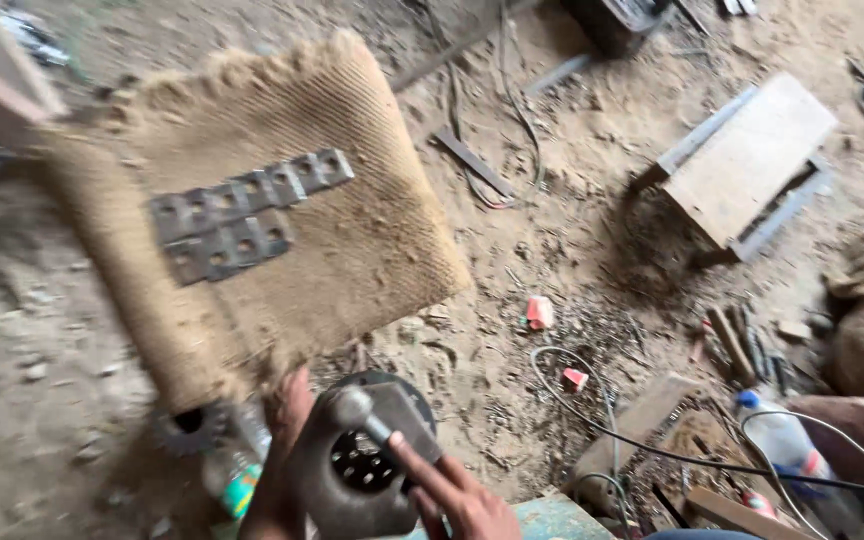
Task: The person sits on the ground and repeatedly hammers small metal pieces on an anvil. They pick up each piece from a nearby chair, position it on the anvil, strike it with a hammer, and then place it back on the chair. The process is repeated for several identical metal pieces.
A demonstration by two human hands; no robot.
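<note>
Machinery sits low in the middle of the view: a grey metal housing with a round dark opening ringed by small holes, and a short lever with a rounded knob standing up from it. The right hand comes in from the bottom edge, its fingers laid along the lever's shaft just below the knob, closed loosely on it. The left hand reaches up along the housing's left side; its fingers are at the lower edge of a coarse burlap sack, but the blur there keeps me from telling whether they grip the cloth or only touch it.

The sack is spread over something raised and fills the upper left of the view. Two flat steel strips with rows of holes lie on it, side by side and touching. Below the sack's lower corner a toothed gear rests on the ground, and just right of it a plastic bottle with a green label lies beside the left forearm.

Farther out, the dirt floor is strewn with metal shavings, two small red scraps, loose cables and a low wooden stool at upper right. A second bottle with a blue cap lies at lower right among scrap.
</note>
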